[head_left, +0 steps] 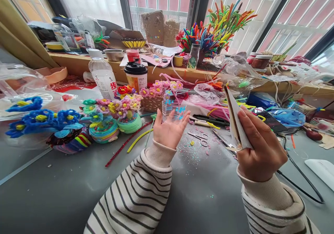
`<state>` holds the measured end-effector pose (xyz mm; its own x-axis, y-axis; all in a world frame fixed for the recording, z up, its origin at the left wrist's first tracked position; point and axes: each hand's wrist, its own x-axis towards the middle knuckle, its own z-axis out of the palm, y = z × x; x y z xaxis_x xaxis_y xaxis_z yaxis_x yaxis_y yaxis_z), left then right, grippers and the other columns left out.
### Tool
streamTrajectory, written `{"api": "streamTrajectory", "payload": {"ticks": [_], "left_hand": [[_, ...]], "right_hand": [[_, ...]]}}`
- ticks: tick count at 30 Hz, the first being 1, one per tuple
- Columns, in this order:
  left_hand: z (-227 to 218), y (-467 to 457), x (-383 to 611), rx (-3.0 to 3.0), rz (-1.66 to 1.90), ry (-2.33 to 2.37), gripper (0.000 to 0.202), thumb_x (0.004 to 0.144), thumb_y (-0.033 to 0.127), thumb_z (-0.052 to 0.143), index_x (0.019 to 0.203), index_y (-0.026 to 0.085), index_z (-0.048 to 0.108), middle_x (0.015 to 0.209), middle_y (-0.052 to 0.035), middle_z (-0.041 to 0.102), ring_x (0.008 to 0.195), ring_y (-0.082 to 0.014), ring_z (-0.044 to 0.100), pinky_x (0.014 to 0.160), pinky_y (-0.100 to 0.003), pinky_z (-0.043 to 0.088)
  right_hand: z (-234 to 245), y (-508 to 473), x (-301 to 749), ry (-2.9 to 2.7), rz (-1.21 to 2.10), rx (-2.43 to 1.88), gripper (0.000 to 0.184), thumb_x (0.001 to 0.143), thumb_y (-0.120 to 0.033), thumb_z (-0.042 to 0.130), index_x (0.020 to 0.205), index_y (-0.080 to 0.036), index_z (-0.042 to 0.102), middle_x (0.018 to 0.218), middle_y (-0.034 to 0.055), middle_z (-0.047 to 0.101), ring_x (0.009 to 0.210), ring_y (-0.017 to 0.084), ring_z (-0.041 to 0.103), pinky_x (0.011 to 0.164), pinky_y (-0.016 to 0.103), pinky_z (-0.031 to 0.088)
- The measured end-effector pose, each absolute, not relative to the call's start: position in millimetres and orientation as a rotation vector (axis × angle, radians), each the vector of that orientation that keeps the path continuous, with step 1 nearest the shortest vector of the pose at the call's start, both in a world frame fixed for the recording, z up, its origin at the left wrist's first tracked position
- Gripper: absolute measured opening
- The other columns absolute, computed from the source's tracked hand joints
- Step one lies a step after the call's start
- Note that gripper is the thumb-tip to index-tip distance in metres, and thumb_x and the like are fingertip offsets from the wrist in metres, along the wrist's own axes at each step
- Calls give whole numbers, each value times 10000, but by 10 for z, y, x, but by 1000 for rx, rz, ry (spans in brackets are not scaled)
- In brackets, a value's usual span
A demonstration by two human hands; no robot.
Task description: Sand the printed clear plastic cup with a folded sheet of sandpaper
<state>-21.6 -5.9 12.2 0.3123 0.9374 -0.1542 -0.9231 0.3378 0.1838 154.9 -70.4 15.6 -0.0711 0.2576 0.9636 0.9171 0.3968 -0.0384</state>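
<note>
A folded card (233, 112) is pinched in the right hand (262, 152), with the fingers laid along its near face and the thumb seen at its lower end. The left hand (169, 131) is held with the palm turned up and the fingers spread; in the palm nothing can be made out. The card is found to the right of the left hand, well apart from it, so it can be judged that any passing between the hands turns on this sideways gap, in which small scissors (200, 137) are lying on the table (198, 195). The long axis of the card is directed upward and away, with its top leaned toward the left. The right hand is the nearer one, being in contact with it. The far face of the card and the right palm are hidden. A clear cup (167, 106) is partly covered by the left fingers, and whether it is touched cannot be told. Both striped sleeves (133, 195) are cut off by the lower edge.
</note>
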Motion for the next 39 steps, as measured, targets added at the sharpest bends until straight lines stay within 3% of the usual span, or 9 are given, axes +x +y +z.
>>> {"api": "streamTrajectory", "payload": {"ticks": [5, 11, 17, 21, 24, 27, 31, 37, 39], "left_hand": [[111, -60, -204, 50, 1221, 262, 597, 843, 489, 359, 1269, 83, 260, 1316, -286, 327, 1211, -430, 359, 752, -416, 561], [69, -41, -227, 34, 1046, 169, 716, 870, 510, 234, 1329, -36, 173, 1350, -337, 303, 1243, -389, 308, 731, -318, 574], [129, -56, -230, 17, 985, 233, 709, 867, 515, 242, 1351, 1, 181, 1378, -314, 280, 1187, -370, 408, 645, -289, 589], [142, -75, -231, 37, 977, 256, 715, 865, 516, 249, 1356, 0, 174, 1367, -311, 305, 1052, -335, 562, 620, -284, 585], [114, -77, -240, 64, 968, 260, 711, 862, 524, 243, 1352, 13, 180, 1297, -308, 411, 900, -271, 651, 601, -273, 579], [86, -71, -255, 114, 941, 242, 700, 857, 540, 225, 1330, 25, 218, 1092, -261, 579, 749, -211, 674, 562, -250, 564], [100, -70, -273, 174, 927, 222, 664, 843, 558, 257, 1296, 73, 290, 957, -196, 627, 560, -137, 619, 442, -207, 510], [148, -91, -274, 185, 930, 140, 659, 836, 568, 284, 1293, 95, 303, 1009, -176, 597, 838, -208, 651, 602, -232, 553], [140, -91, -269, 173, 929, 148, 725, 820, 597, 283, 1308, 61, 270, 966, -175, 603, 809, -194, 657, 599, -208, 548]], "right_hand": [[154, -701, 1554, -1574, -759, -1081, 616, 677, 61, 414, 1203, -243, 513, 1197, 11, 575, 1042, 212, 570, 891, 338, 471], [174, -721, 1567, -1596, -716, -1095, 584, 675, 14, 464, 1203, -229, 520, 1192, 13, 578, 1036, 223, 572, 912, 346, 462], [168, -713, 1557, -1562, -746, -1089, 596, 700, 37, 427, 1209, -263, 509, 1196, -8, 574, 1033, 205, 576, 909, 340, 468], [158, -709, 1543, -1558, -749, -1104, 607, 698, 43, 426, 1210, -274, 503, 1195, -19, 575, 1034, 197, 575, 900, 326, 471], [160, -706, 1522, -1517, -751, -1094, 590, 715, 38, 401, 1193, -288, 514, 1182, -36, 583, 1026, 174, 579, 893, 311, 473], [167, -703, 1508, -1496, -723, -1058, 561, 728, 26, 389, 1176, -283, 527, 1169, -35, 592, 1023, 170, 581, 894, 325, 475], [174, -696, 1513, -1475, -763, -997, 524, 729, 23, 404, 1153, -245, 553, 1143, -1, 610, 1004, 181, 592, 870, 324, 486], [176, -681, 1493, -1445, -790, -1004, 494, 747, -7, 421, 1142, -270, 560, 1120, -21, 623, 973, 169, 607, 862, 306, 489], [175, -683, 1481, -1440, -769, -1022, 489, 763, -19, 429, 1152, -290, 548, 1132, -34, 614, 984, 172, 603, 866, 319, 489]]}}
